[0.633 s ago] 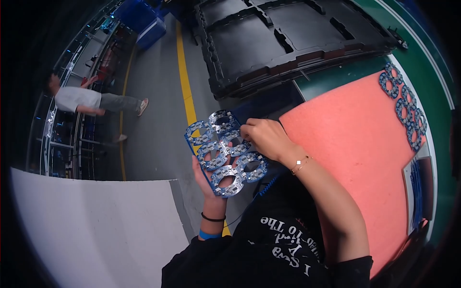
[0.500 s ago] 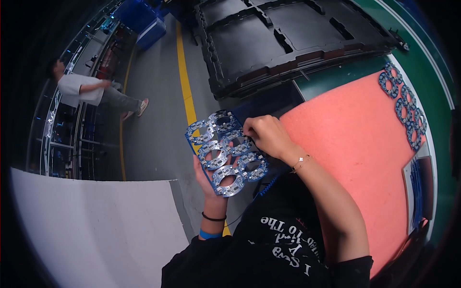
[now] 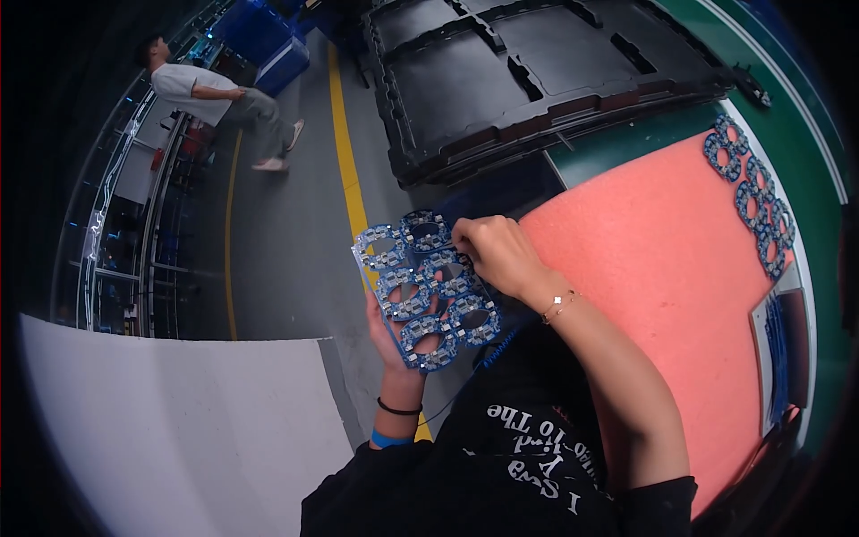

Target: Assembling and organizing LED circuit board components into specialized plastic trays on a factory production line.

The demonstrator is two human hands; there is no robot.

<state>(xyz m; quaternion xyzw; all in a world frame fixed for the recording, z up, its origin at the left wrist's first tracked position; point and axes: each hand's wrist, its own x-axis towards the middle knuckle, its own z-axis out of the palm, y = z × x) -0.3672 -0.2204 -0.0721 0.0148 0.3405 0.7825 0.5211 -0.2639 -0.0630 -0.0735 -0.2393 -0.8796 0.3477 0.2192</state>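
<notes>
Glare has faded from the blue six-ring circuit-board panel [image 3: 426, 291], now clearer, left hand [image 3: 385, 336] gripping beneath, right hand [image 3: 497, 256] pinching its edge.

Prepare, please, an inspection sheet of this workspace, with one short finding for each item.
Surface: salmon mat, green worktop.
Things in hand: blue panel of six ring-shaped boards; similar boards lie along the mat's right edge.
Clutter: small dark object beside black trays.
Hands: left hand under the panel's left side; right hand at its right edge, fingers bent, grip unclear.
Cables: coiled blue cord beside the black shirt.
Surroundings: co-worker in the aisle; yellow floor line.
</notes>
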